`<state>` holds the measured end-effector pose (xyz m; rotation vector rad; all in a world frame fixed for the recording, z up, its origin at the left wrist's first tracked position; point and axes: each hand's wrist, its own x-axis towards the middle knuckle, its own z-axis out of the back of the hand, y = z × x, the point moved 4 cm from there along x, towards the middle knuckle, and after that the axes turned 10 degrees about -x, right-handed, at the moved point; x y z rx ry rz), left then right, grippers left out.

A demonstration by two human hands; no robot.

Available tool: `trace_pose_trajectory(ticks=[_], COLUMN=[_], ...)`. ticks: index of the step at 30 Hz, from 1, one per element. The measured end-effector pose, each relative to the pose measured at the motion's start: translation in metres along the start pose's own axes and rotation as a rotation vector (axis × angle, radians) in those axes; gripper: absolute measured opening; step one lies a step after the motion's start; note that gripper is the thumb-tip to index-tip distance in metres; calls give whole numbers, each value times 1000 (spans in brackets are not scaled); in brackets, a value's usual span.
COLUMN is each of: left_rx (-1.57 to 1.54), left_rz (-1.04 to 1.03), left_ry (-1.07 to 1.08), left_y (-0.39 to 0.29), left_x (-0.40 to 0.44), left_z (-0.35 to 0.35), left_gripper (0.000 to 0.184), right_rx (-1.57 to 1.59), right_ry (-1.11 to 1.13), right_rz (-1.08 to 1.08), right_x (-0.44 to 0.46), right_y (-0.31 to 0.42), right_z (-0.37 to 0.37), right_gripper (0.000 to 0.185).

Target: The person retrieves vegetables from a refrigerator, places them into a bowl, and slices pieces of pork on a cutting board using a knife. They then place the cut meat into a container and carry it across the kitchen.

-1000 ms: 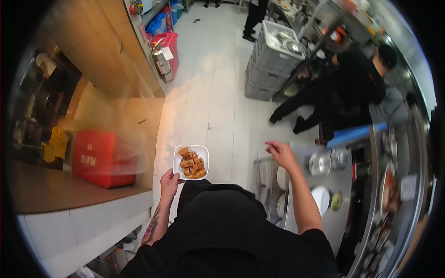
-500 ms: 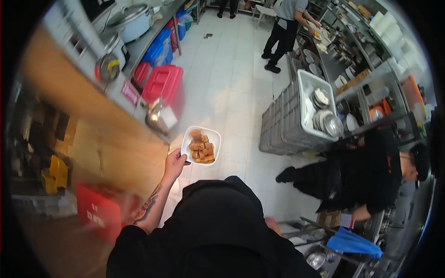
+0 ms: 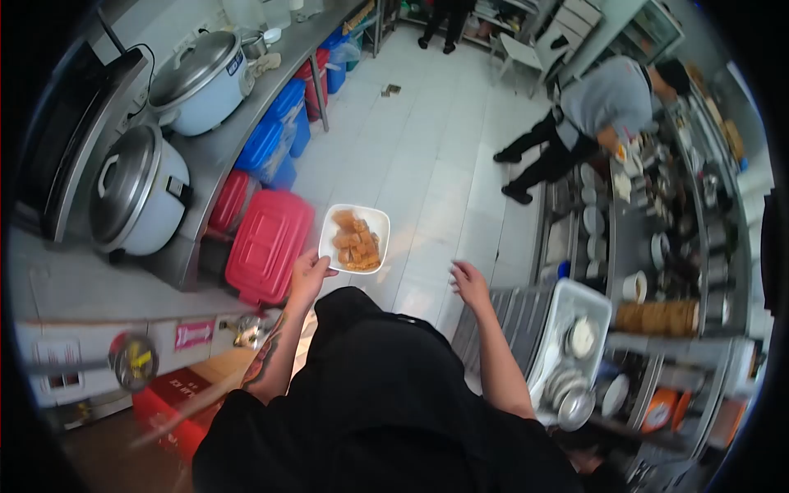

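A square white plate (image 3: 383, 222) with rounded corners holds a heap of browned, cut-up food pieces (image 3: 357, 242). My left hand (image 3: 309, 275) is closed on its lower left edge, carrying it in front of my body above the floor. My right hand (image 3: 469, 283) is raised to the right of the plate, apart from it, with loosely spread fingers and nothing in them. Closest to that hand is a grey crate stack (image 3: 514, 324) just below and right of it.
On the left are two rice cookers (image 3: 140, 193) on a steel counter, with a red lidded bin (image 3: 269, 246) below. A white tub (image 3: 598, 300) of bowls sits on the crates. A co-worker (image 3: 604, 103) leans over the right counter. White floor tiles (image 3: 411, 148) run ahead.
I have moved forward past the doorway; the rice cookers and crates are nearer. My right hand has come up into view. The plate stays in my left hand.
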<state>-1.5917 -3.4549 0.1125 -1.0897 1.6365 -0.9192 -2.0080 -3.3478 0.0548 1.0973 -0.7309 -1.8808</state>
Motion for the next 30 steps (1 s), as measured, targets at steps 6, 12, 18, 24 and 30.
trace_pose_trajectory(ticks=[6,12,18,24,30], left_rx=[-15,50,146,174,468], left_rz=[-9,-22,35,-181,-275], left_ry=[22,62,61,-378,-754], left_y=[-34,-113,-188,-180,69], left_x=[190,381,554,652,678], left_z=[-24,-28,-19,19,131], left_gripper=[32,32,40,52,57], right_rx=[-253,-141,5,-30,-31], right_ry=[350,368,419,547,559], right_rz=[244,262,314,476,499], right_x=[202,391,575,814,1039], right_y=[291,353,458,554,637], right_z=[-35,-65,-76,-127,-172], right_gripper=[43,33,24,27,31])
